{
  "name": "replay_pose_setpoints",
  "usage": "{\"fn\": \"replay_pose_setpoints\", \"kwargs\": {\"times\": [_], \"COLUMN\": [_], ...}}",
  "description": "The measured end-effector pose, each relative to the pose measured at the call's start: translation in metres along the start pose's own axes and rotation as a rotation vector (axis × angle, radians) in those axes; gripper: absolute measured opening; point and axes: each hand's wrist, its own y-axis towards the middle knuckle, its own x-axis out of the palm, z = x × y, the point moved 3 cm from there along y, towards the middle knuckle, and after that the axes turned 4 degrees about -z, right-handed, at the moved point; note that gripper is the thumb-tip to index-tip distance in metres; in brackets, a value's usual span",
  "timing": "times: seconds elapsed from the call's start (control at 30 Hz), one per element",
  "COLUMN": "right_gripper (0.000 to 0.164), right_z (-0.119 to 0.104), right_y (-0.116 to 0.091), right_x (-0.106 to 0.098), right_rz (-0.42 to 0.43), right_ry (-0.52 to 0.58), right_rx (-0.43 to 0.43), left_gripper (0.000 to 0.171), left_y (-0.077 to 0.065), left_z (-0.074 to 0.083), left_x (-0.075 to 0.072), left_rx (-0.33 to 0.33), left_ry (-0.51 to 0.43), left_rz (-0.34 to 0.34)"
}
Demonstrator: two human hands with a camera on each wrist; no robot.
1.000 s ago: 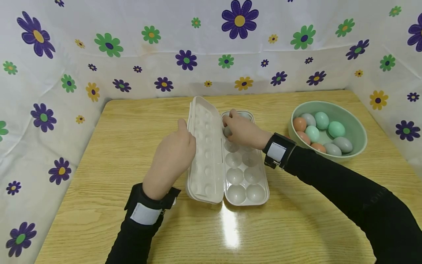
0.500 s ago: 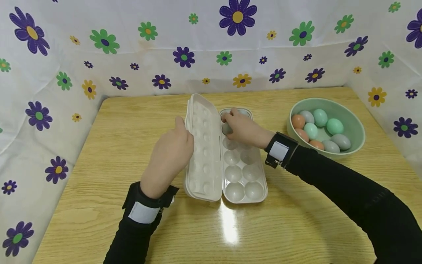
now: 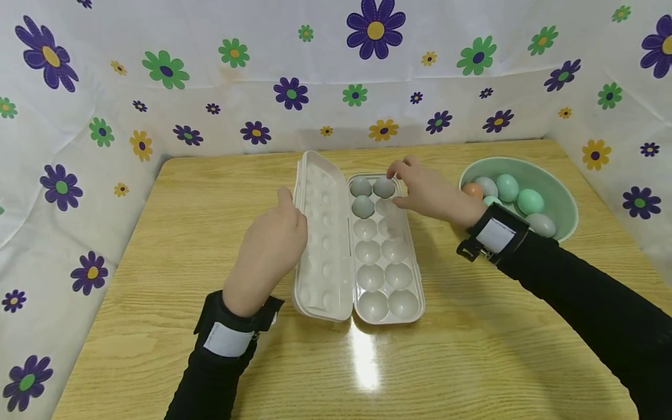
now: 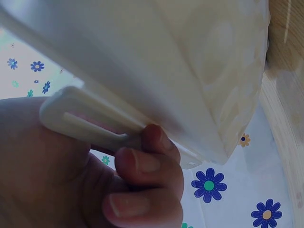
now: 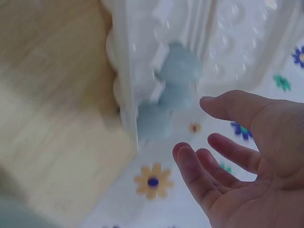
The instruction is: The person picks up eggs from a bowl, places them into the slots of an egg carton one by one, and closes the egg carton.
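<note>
A white plastic egg box [image 3: 415, 251] lies on the table with its lid [image 3: 326, 245] tilted up on the left. Three grey-blue eggs [image 3: 363, 206] sit in the cups at its far end, two in the last row and one in front on the left. My left hand [image 3: 268, 251] holds the lid's outer edge; in the left wrist view its fingers [image 4: 142, 190] curl at the slotted latch strip [image 4: 95, 116]. Beside the far right corner, my right hand [image 3: 433, 192] hovers with spread fingers. The right wrist view shows that hand [image 5: 247, 161] holding nothing.
A pale green bowl [image 3: 569, 201] stands at the right with orange, mint and grey eggs [image 3: 530, 201] in it; my right forearm partly covers it. The wooden table [image 3: 210, 198] is bordered by a flower-printed curtain [image 3: 252, 70] at the back and sides.
My right hand has let go of a grey-blue egg in the box's second row on the left and moved right, fingers spreading. The left hand keeps its hold on the lid.
</note>
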Motion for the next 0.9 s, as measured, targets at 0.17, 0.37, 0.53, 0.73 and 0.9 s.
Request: {"fn": "replay_pose_setpoints", "kwargs": {"times": [0.17, 0.37, 0.53, 0.73, 0.9], "right_gripper": [0.041, 0.041, 0.041, 0.041, 0.022], "right_z": [0.023, 0.054, 0.082, 0.11, 0.12], "right_y": [-0.017, -0.041, -0.053, -0.056, -0.052], "right_x": [-0.025, -0.042, -0.044, -0.035, -0.024], "right_rz": [-0.005, -0.038, -0.049, -0.055, -0.071], "right_ry": [0.003, 0.019, 0.083, 0.03, -0.029], "right_rx": [0.094, 0.221, 0.301, 0.313, 0.266], "left_gripper": [0.033, 0.029, 0.033, 0.038, 0.035], "left_y": [0.0, 0.0, 0.0, 0.001, 0.0], "left_z": [-0.001, -0.002, -0.003, -0.003, -0.002], "left_x": [-0.001, -0.002, -0.002, 0.0, 0.001], "left_rx": [-0.008, -0.006, -0.015, -0.028, -0.025], "left_ry": [0.002, 0.001, -0.004, -0.003, -0.003], "left_rz": [-0.001, 0.006, 0.0, -0.008, -0.016]}}
